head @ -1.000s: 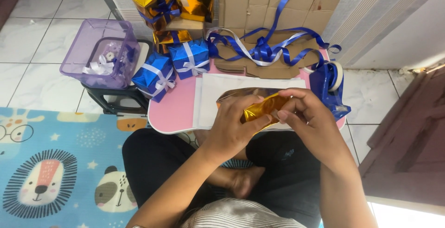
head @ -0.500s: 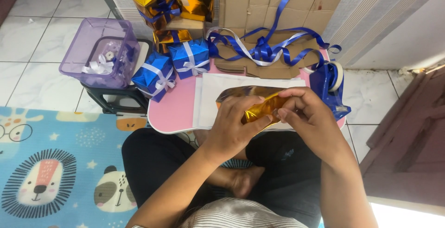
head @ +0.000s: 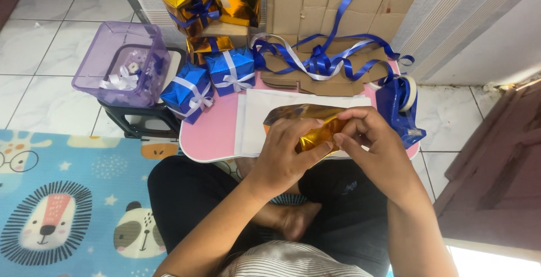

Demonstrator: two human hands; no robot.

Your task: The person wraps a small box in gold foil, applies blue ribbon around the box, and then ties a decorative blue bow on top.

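Both my hands hold a small box wrapped in shiny gold paper (head: 314, 133) just above the near edge of a pink table (head: 211, 133). My left hand (head: 284, 156) grips its near left side with fingers curled over the top. My right hand (head: 375, 147) pinches the gold paper at the right end with thumb and fingers. A white sheet (head: 270, 108) lies on the table under the box.
Two blue gift boxes with white ribbon (head: 211, 82) sit at the table's left. Gold boxes (head: 211, 1), flat cardboard (head: 327, 12) and loose blue ribbon (head: 327, 60) lie behind. A blue tape dispenser (head: 400, 105) stands right. A purple plastic bin (head: 121, 65) rests on a stool, left.
My right hand's fingers have shifted slightly along the gold paper at the box's right end. The box stays in the same place.
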